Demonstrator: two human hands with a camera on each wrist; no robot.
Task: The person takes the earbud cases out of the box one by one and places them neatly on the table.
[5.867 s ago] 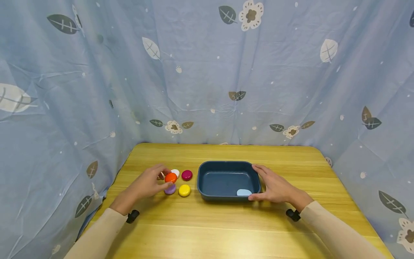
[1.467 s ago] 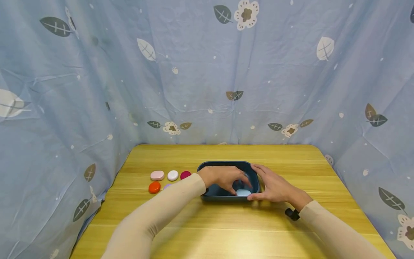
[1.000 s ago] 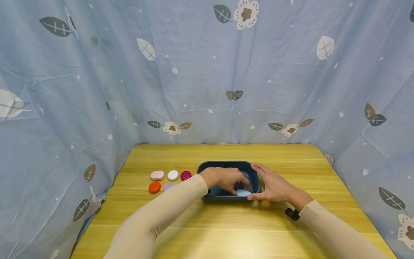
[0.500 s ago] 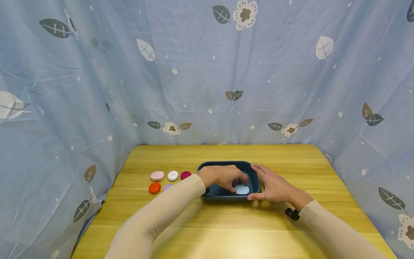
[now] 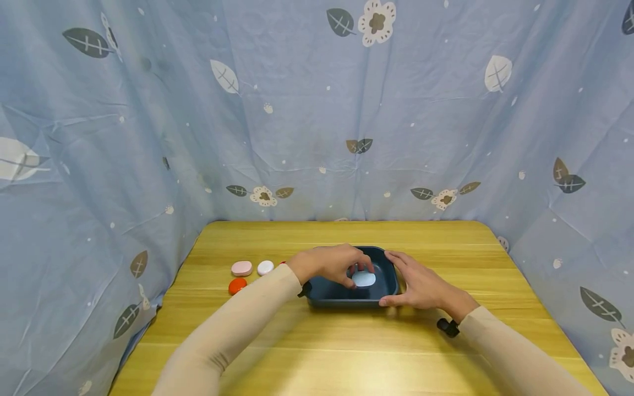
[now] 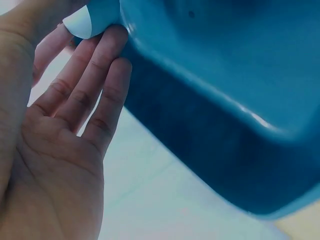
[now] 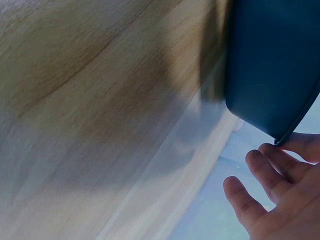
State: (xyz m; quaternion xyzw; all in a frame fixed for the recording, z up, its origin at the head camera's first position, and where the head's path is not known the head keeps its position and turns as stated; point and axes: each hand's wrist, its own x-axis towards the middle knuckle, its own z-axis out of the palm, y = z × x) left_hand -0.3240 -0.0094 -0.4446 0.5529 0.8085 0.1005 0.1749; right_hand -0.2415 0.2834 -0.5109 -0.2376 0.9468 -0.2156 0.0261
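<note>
My left hand (image 5: 342,265) is over the inside of a dark blue rectangular tray (image 5: 342,303), palm down. Between its thumb and fingertips it pinches a light blue oval disc (image 5: 364,279), glossy and flat. The left wrist view shows part of the light blue disc (image 6: 102,19) at the fingertips, beside the tray wall (image 6: 170,140); the thumb hides the rest. At the tray's right end my right hand (image 5: 423,281) grips the rim, thumb at the near corner and fingers at the far one. In the right wrist view its fingertips (image 7: 257,155) meet the tray corner (image 7: 270,75).
Left of the tray, a pink oval disc (image 5: 241,268), a white round disc (image 5: 265,268) and an orange-red disc (image 5: 237,285) lie on the wooden table (image 5: 386,352). A sliver of a dark red disc (image 5: 283,263) shows behind the left sleeve. A patterned curtain (image 5: 317,110) encloses the table.
Earlier, the left hand set the orange-red disc apart at the left, then reached into the tray. The light blue disc has now shifted left and away from the tray's near wall with it.
</note>
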